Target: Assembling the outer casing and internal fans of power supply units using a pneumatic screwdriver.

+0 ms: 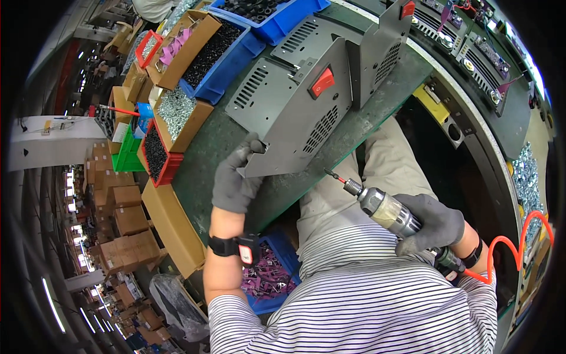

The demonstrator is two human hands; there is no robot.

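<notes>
Your left hand (pixel 233 183) is clamped on the near corner of the front panel (pixel 292 127), which stands on the bench (pixel 203 144) with its lower edge towards you; your right hand (pixel 433 224) is wrapped round the driver (pixel 383 209), whose bit (pixel 333 174) is apart from the metal, just off the bench edge. To work well from here, I'd pin that corner firmly so the panel can't rock, and take the bit to a hole square-on before squeezing (a slanted bit would likely slip and scratch the face). Leave the hose (pixel 495 242) slack, and your left fingertips out of the bit's path. Now the count: two panels, the front one and a rear one (pixel 371 44); two red switches, one on the front (pixel 322 83) and one on the rear (pixel 407 9); one driver, one hose; three blue bins, at the top (pixel 289 26), below it (pixel 203 91) and by your lap (pixel 277 304); two red bins, one large (pixel 171 168), one small (pixel 140 56); one green bin (pixel 127 150). The screws are too many to count.
</notes>
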